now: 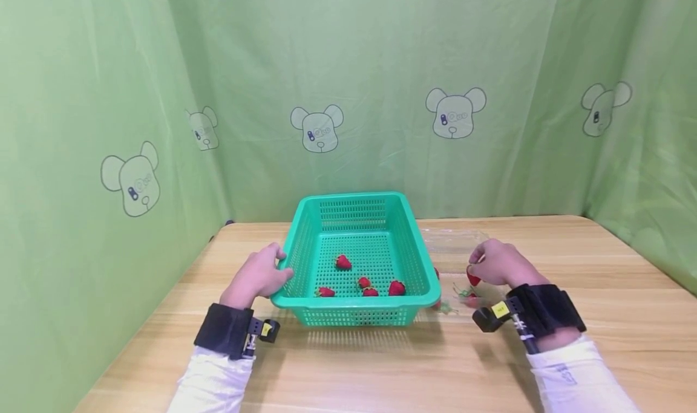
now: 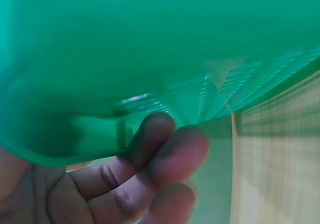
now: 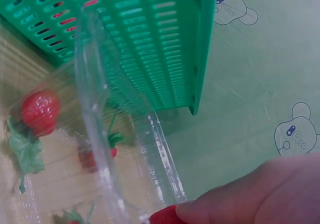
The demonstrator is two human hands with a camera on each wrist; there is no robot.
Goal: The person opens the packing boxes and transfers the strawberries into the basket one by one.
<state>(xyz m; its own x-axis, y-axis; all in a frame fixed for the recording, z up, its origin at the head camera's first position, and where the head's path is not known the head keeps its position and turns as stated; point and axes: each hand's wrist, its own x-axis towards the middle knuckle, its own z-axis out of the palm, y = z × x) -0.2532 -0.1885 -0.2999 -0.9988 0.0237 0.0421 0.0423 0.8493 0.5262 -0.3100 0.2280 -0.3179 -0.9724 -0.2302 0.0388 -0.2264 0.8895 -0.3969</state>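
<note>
- Strawberry (image 1: 472,277), red: pinched between thumb and fingertips of right hand (image 1: 498,263).
- Box (image 3: 162,149), clear plastic: just below that pinch, leafy strawberries (image 3: 41,111) inside.
- Basket (image 1: 354,302), green, perforated: left of the pinch, rim gripped by left hand (image 1: 260,274), fingers curled under.
- Loose strawberries (image 1: 343,262), five visible: in basket, between both grips.
- Tabletop (image 1: 370,370), wood-grained: beneath both grips.

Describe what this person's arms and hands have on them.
The left hand and right hand are ungloved. Both arms wear white sleeves; the right sleeve bears a faint greyish mark, unreadable here. Wide black bands wrap both wrists, each carrying a small, rounded black device with a yellow label; the labels' print is too small to read.
</note>
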